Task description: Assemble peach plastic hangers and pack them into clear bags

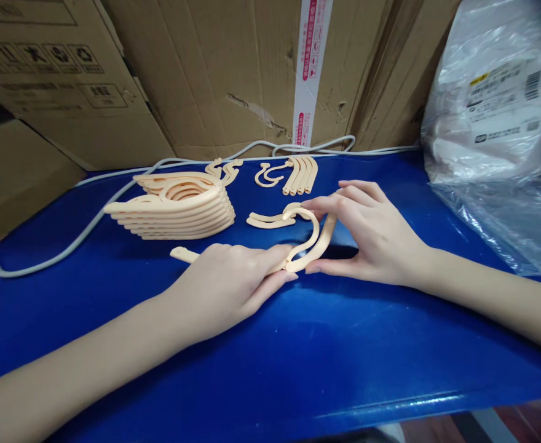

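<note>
My left hand (233, 274) pinches a cream plastic folding hanger (311, 243) near its joint, between thumb and fingers. One arm of the hanger sticks out behind that hand on the left, and the curved hook stands up at the joint. On the other side my right hand (367, 231) has its fingers bent around the hook and the second arm, thumb low near the joint. Just behind lie a few loose hanger arms (270, 219), close to my right fingertips. To the left sits a neat stack of folded hangers (178, 209).
Loose hooks (224, 170) and several arm pieces (300, 175) lie at the back of the blue table (270, 369). A white cable (67, 261) runs along the back and left. Cardboard boxes (233, 74) stand behind; a clear plastic bag (492, 104) is at right.
</note>
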The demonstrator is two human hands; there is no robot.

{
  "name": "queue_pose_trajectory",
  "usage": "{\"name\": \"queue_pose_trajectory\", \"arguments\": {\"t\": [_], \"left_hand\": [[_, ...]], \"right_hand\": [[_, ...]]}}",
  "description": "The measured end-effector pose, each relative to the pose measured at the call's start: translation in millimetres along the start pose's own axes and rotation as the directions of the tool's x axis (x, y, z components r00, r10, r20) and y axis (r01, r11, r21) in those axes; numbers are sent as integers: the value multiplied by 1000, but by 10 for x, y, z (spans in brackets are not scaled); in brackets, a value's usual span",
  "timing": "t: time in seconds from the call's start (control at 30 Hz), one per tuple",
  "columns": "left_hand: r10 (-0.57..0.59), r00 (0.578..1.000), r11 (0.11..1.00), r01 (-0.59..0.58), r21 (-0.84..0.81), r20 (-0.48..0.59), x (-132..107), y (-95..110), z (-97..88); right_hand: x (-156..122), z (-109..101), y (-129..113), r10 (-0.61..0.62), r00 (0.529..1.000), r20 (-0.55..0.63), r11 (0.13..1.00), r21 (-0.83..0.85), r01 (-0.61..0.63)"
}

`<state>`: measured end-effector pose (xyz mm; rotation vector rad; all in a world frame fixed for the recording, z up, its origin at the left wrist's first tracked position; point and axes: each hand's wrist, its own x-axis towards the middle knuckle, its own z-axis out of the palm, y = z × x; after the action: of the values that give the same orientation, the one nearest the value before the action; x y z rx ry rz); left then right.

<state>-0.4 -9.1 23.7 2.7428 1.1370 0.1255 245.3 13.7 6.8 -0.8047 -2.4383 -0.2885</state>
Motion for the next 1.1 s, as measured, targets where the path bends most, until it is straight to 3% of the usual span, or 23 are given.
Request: {"name": "queue_pose_trajectory", "arguments": {"t": [0.23,1.1], "left_hand": [[92,989,996,-91,11,-117,-29,-51,84],[76,995,997,-75,22,-63,-35,-17,47]], "right_hand": [[12,-2,-7,-2,1000,4,1000,7,2],[20,-10,-4,-48,999,26,998,28,47]]}}
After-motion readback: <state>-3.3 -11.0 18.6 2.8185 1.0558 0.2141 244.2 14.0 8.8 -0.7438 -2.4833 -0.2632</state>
